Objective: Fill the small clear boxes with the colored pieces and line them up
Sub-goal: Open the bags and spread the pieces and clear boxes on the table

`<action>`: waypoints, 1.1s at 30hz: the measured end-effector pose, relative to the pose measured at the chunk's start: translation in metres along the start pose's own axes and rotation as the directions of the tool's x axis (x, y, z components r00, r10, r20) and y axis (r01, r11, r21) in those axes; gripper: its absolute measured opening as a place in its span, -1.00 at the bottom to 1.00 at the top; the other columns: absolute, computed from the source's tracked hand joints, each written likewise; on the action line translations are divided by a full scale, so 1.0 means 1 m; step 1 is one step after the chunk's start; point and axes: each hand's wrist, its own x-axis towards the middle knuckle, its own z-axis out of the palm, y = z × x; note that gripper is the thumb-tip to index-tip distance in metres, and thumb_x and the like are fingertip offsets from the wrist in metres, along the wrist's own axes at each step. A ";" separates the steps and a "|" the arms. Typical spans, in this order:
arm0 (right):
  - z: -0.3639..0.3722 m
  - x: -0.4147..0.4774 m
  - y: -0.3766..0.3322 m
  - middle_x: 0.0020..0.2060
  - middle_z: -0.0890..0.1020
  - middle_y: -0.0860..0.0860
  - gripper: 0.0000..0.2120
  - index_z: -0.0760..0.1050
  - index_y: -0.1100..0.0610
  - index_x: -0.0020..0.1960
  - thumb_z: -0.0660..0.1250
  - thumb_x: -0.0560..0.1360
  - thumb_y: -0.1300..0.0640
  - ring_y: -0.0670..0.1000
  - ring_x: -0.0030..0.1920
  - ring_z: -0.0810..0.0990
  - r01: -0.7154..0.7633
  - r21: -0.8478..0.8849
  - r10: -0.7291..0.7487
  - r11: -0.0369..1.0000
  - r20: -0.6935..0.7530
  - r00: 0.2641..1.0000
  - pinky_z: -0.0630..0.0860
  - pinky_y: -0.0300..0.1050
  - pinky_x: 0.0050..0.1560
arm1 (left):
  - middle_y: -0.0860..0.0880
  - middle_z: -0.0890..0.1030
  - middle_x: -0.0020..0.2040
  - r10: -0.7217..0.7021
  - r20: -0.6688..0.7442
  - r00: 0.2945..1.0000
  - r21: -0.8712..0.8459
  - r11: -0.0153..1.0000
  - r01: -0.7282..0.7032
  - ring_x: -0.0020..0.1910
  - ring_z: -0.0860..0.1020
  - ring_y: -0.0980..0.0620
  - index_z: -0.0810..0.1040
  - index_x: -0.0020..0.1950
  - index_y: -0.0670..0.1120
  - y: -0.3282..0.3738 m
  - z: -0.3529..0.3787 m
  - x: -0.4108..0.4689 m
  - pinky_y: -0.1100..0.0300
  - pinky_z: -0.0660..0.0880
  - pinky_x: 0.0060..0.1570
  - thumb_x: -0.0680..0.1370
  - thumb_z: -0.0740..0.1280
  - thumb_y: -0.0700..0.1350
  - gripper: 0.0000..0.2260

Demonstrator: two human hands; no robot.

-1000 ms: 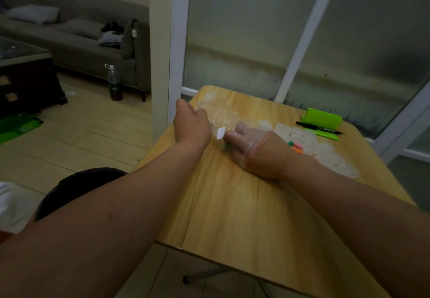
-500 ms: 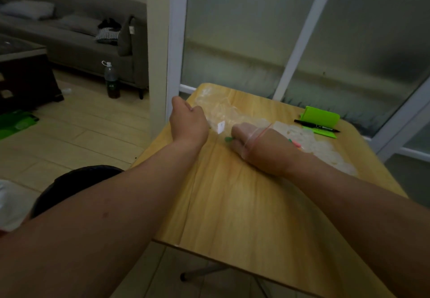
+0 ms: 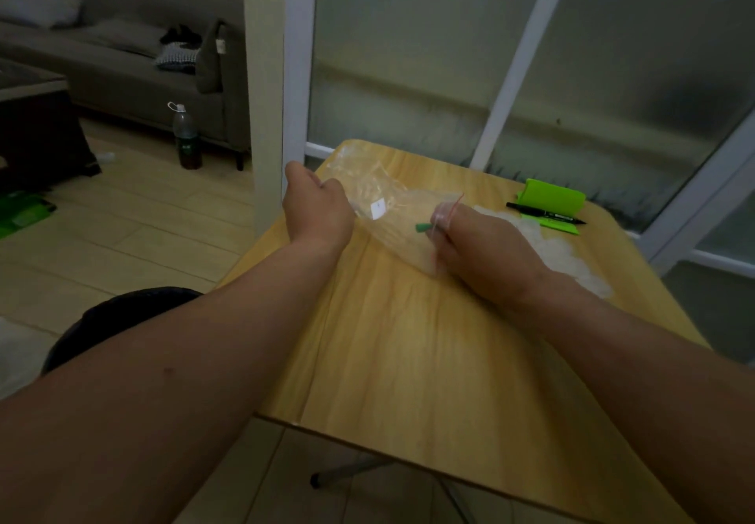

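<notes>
Green piece (image 3: 421, 228) pinched at R hand (image 3: 486, 253) fingertips; L hand (image 3: 318, 213) grips bag (image 3: 392, 204).

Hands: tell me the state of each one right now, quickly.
Left hand: closed, gripping the far end of the clear plastic bag.
Right hand: closed, pinching a green piece at the bag's mouth.
</notes>
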 end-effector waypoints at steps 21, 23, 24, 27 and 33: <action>-0.005 -0.007 0.026 -0.10 0.48 -0.09 -0.79 0.41 -0.08 -0.07 0.26 0.59 -0.20 0.01 -0.16 0.51 -0.195 -0.147 0.207 0.970 0.073 0.976 0.30 -0.06 -0.28 | 0.01 0.46 -0.12 -0.006 -0.017 1.000 -0.060 0.998 0.005 -0.22 0.46 0.04 0.41 0.19 -0.17 0.001 -0.001 -0.004 0.00 0.53 -0.19 0.60 0.21 -0.22 -0.83; -0.004 -0.009 0.026 -0.11 0.50 -0.08 -0.78 0.43 -0.07 -0.07 0.26 0.58 -0.21 0.01 -0.12 0.50 -0.193 -0.153 0.201 0.969 0.043 0.979 0.33 -0.06 -0.25 | 0.02 0.46 -0.11 -0.007 -0.011 1.000 -0.054 0.999 0.006 -0.21 0.47 0.05 0.41 0.19 -0.14 0.001 -0.001 -0.003 -0.05 0.57 -0.12 0.60 0.21 -0.22 -0.83; -0.003 -0.010 0.026 -0.11 0.51 -0.07 -0.77 0.43 -0.07 -0.07 0.27 0.58 -0.21 0.02 -0.11 0.49 -0.185 -0.158 0.192 0.970 0.028 0.981 0.32 -0.06 -0.23 | 0.02 0.47 -0.10 -0.006 -0.007 1.000 -0.050 0.999 0.006 -0.20 0.47 0.06 0.41 0.19 -0.13 0.001 -0.001 -0.003 -0.06 0.57 -0.09 0.60 0.21 -0.22 -0.83; 0.004 -0.010 0.027 -0.13 0.55 -0.03 -0.74 0.49 -0.02 -0.09 0.25 0.61 -0.18 0.07 -0.08 0.47 -0.168 -0.164 0.166 0.972 -0.027 0.986 0.31 -0.02 -0.13 | 0.01 0.50 -0.07 -0.001 0.000 1.000 -0.043 0.999 0.001 -0.17 0.51 0.05 0.42 0.19 -0.10 0.001 -0.002 -0.003 -0.09 0.59 -0.06 0.60 0.20 -0.22 -0.83; 0.009 -0.004 0.021 -0.23 0.49 -0.04 -0.68 0.39 -0.03 -0.23 0.12 0.66 -0.09 0.09 -0.11 0.49 -0.315 0.090 0.325 0.945 -0.138 0.935 0.39 0.05 -0.10 | 0.02 0.53 -0.06 0.019 0.009 1.000 -0.033 0.999 -0.019 -0.16 0.53 0.07 0.47 0.19 -0.09 0.000 -0.002 -0.004 -0.06 0.60 -0.05 0.60 0.23 -0.19 -0.83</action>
